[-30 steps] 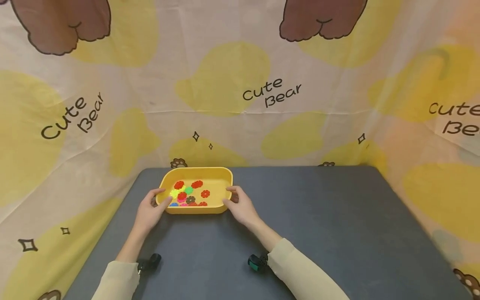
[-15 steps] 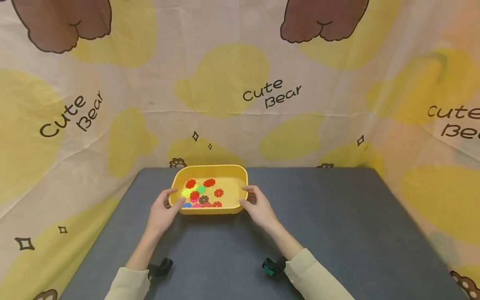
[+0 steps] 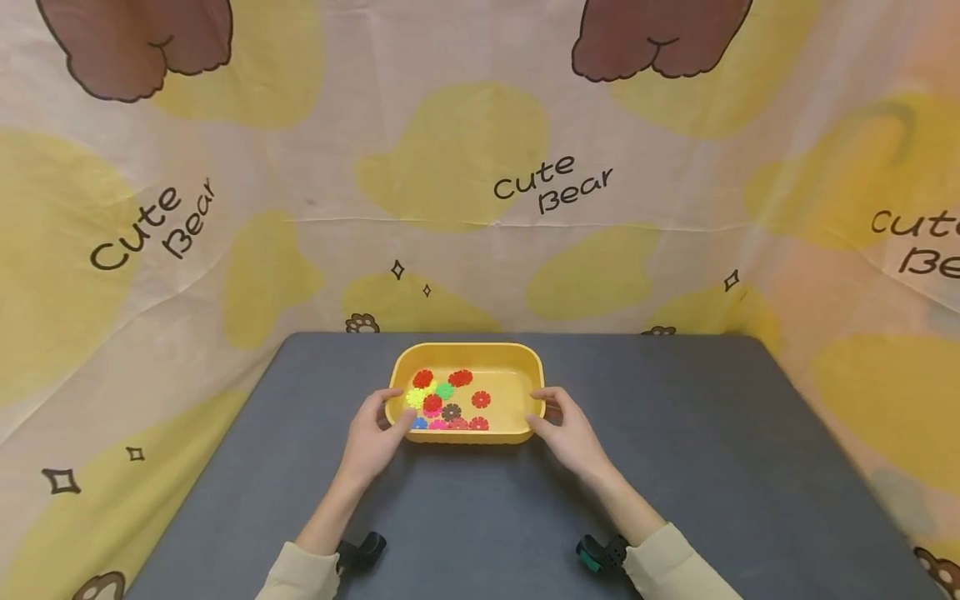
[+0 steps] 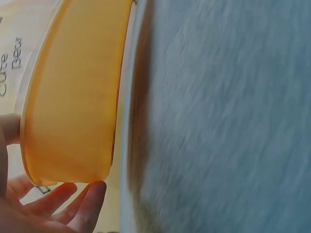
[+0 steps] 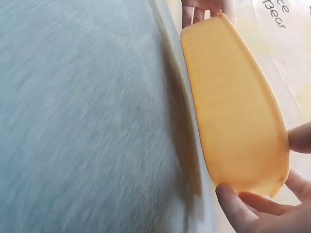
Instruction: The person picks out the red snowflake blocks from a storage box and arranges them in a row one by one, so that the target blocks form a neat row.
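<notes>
A yellow plastic tray (image 3: pixel 517 383) is held at its two short ends, raised over the grey table in the wrist views. My left hand (image 3: pixel 373 433) grips the left end, thumb at the rim and fingers curled round the outside. On the other end my right hand (image 3: pixel 572 432) has the same kind of grip. Inside the tray lie several flower-shaped plastic discs (image 3: pixel 452 412), red, yellow, green, pink, blue and dark brown, mostly toward the left. The tray's outer wall (image 4: pixel 73 97) fills much of the left wrist view, with fingertips (image 4: pixel 95 194) at its lower end.
The grey table (image 3: pixel 712 433) stretches away on both sides of the tray. A printed cloth (image 3: pixel 450 167) with yellow patches and lettering hangs behind it and along the sides. Dark wrist cameras (image 3: pixel 363 552) are strapped under both forearms.
Both hands have carried the tray to the right across the table, from left of centre to about the middle. The discs moved along with it, and both grips stayed as they were.
</notes>
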A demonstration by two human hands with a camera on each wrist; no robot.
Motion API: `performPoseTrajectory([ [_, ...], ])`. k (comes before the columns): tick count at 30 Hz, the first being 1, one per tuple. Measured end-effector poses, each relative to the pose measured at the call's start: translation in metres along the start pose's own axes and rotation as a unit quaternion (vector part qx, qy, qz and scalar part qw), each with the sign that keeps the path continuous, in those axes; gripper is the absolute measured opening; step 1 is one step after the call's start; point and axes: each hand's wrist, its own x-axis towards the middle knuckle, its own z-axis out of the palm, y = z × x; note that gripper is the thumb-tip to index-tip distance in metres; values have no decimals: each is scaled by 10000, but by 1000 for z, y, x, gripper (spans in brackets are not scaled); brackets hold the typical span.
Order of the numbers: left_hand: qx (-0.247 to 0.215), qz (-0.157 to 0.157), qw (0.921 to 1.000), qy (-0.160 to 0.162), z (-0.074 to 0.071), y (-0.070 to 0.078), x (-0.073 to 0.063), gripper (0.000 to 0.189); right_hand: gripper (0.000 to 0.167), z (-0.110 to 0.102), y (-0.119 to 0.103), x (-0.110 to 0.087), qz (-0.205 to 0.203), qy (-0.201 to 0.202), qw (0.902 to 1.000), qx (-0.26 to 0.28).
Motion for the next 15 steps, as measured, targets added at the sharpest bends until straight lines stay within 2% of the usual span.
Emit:
performPoseTrajectory([
  [7, 97, 134, 9998, -131, 16, 6, -7, 50, 36, -15, 13, -9, 262, 54, 9996, -117],
  [15, 99, 36, 9994, -315, 25, 14, -10, 53, 35, -29, 18, -14, 379, 19, 9991, -165],
])
